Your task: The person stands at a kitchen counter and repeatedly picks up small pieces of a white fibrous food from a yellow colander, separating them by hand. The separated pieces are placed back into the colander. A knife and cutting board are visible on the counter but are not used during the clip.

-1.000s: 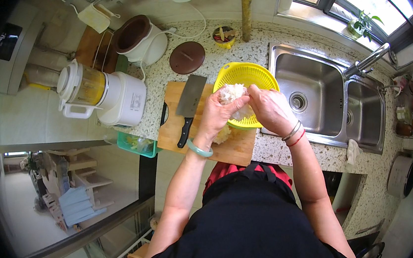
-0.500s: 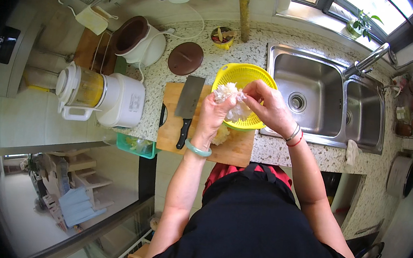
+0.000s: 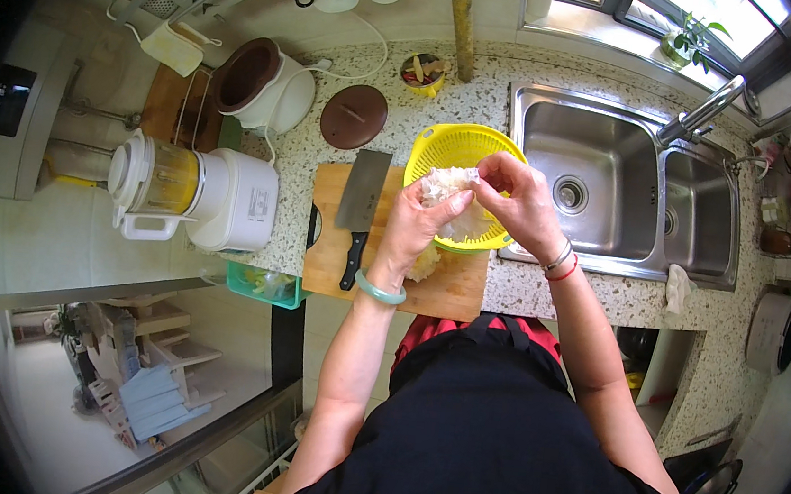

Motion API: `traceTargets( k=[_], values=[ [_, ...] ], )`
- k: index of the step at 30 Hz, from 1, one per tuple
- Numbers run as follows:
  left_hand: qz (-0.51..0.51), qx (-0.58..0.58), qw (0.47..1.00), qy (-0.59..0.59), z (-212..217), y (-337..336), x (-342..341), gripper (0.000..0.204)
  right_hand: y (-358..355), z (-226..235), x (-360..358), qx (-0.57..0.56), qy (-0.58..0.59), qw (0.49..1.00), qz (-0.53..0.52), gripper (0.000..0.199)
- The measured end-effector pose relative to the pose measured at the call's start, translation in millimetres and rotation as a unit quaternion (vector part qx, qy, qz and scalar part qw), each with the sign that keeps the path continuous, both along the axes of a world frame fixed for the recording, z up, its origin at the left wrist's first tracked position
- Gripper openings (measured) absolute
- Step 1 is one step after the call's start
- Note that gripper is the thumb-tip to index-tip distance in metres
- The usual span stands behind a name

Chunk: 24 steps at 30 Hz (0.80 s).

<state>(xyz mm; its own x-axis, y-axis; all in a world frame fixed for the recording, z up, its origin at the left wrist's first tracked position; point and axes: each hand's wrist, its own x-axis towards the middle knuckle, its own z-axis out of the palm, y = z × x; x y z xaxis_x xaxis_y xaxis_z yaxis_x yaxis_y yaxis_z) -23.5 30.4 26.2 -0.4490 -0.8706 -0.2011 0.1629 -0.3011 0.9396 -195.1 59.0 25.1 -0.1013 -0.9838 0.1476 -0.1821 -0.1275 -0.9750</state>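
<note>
The left hand is curled, with its fingers and thumb around a frilly white clump. The right hand is half closed, and its thumb and a finger pinch the clump's edge. The clump is in the left hand, right next to the right fingertips. Under both hands is a yellow basket. A board is under the left hand, and a knife lies on it, just left of that hand. A pale yellow bit sits by the left wrist. The sink is right of the right hand.
</note>
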Motion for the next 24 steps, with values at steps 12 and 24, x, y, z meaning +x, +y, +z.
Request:
traceTargets(
  k=[12,24],
  values=[
    [0.017,0.003,1.0,0.011,-0.8,-2.9,5.7,0.031,0.3,-2.8,3.6,0.089,-0.063,0.993,0.052,0.013],
    [0.015,0.003,1.0,-0.005,-4.3,-2.5,2.2,0.033,2.1,7.5,4.8,0.08,0.01,0.996,0.03,0.017]
  ],
)
